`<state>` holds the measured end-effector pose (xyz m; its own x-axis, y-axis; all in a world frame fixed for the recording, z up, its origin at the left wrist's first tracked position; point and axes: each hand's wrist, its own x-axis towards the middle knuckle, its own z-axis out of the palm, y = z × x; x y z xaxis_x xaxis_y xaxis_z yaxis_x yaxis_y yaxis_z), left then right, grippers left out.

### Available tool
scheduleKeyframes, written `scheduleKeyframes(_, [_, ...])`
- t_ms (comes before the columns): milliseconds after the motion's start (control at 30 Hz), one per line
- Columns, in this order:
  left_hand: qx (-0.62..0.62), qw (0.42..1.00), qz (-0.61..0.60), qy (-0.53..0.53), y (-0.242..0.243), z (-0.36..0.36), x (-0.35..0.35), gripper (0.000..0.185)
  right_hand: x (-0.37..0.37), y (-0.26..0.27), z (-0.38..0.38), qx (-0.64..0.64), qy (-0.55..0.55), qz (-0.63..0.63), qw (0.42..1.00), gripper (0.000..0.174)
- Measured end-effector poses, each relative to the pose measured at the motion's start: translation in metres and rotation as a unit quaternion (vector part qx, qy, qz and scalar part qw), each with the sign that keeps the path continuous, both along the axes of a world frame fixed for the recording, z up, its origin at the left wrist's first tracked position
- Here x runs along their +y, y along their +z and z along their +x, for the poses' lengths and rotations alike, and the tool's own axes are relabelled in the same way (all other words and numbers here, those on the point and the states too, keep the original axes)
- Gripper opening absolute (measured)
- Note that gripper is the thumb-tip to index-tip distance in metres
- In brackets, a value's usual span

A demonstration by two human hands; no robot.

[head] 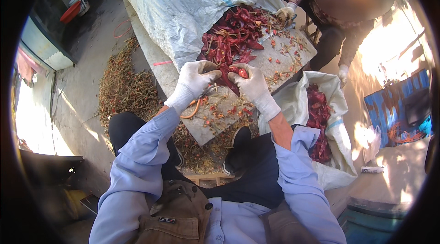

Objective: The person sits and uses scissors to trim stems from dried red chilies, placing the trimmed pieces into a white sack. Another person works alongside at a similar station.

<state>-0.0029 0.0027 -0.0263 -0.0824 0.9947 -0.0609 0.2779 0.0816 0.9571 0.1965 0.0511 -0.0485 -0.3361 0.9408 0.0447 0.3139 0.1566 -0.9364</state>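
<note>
Both my hands wear white gloves and meet over the board. My left hand (196, 78) pinches a dried red chili pepper (228, 77) whose tip points down. My right hand (252, 87) grips dried chili too, with a torn or cut red end (243, 73) showing between its fingers; whether this is the same pepper, I cannot tell. Below my left wrist lies an orange-handled cutting tool (194, 109), partly hidden by the glove. Just beyond my hands, a heap of dried red chilies (233, 37) spills from a large white woven sack (168, 13) onto the board (202, 130).
An open white woven sack (338, 140) holding red chilies (318, 120) stands to my right. Cut stems (125, 80) are piled on the floor at left. Across the board sits a co-worker, one gloved hand (287, 13) by the heap, the other (343, 75) at the sack's rim.
</note>
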Motion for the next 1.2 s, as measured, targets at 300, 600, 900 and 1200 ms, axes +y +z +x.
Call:
scheduleKeyframes(300, [0.086,0.99,0.101,-0.041,-0.006,0.002,-0.007,0.026,-0.016,0.022,-0.007,0.169,0.045,-0.229,0.958,0.051])
scheduleKeyframes(600, [0.038,0.987,0.154,0.01,0.001,0.001,-0.011,0.018,-0.011,0.018,-0.008,0.101,0.036,-0.16,0.981,0.039])
scheduleKeyframes(900, [0.026,0.994,0.094,-0.04,0.0,0.0,-0.005,0.023,-0.014,0.013,-0.01,0.088,0.066,-0.16,0.981,0.04])
scheduleKeyframes(1200, [0.019,0.998,0.038,-0.036,0.007,0.001,-0.011,0.021,-0.022,0.021,-0.011,0.057,0.064,-0.136,0.987,0.035])
